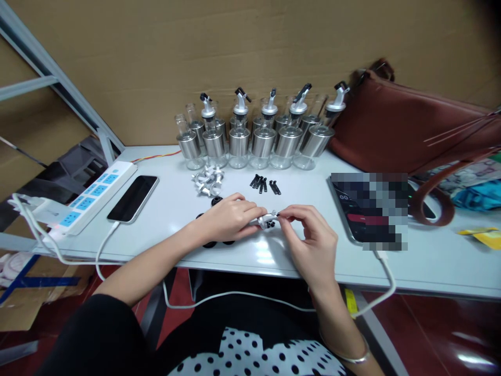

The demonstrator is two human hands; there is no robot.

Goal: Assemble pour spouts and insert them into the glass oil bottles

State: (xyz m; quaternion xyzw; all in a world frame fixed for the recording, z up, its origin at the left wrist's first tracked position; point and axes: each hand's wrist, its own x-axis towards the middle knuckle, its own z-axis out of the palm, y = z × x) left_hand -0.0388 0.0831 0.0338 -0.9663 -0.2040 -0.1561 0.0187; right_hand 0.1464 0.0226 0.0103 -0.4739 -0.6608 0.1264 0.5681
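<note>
Near the table's front edge, my left hand (231, 218) grips a small silver-white spout piece (266, 220) between thumb and fingers. My right hand (311, 237) pinches a tiny black part (278, 214) against the right end of that piece. Small black bits (270, 224) show just below the spout piece. Round black parts (216, 200) lie partly hidden beneath my left hand and forearm. Behind my hands are a pile of silver-white spout pieces (209, 181) and several short black strips (259, 183).
Glass bottles with steel sleeves (239, 142) line the back, some with pourers. A phone (133, 199) and power strip (99, 196) lie left. A larger device (362, 211), partly pixelated, and a brown bag (407, 125) are right. White cables (235, 294) cross the front.
</note>
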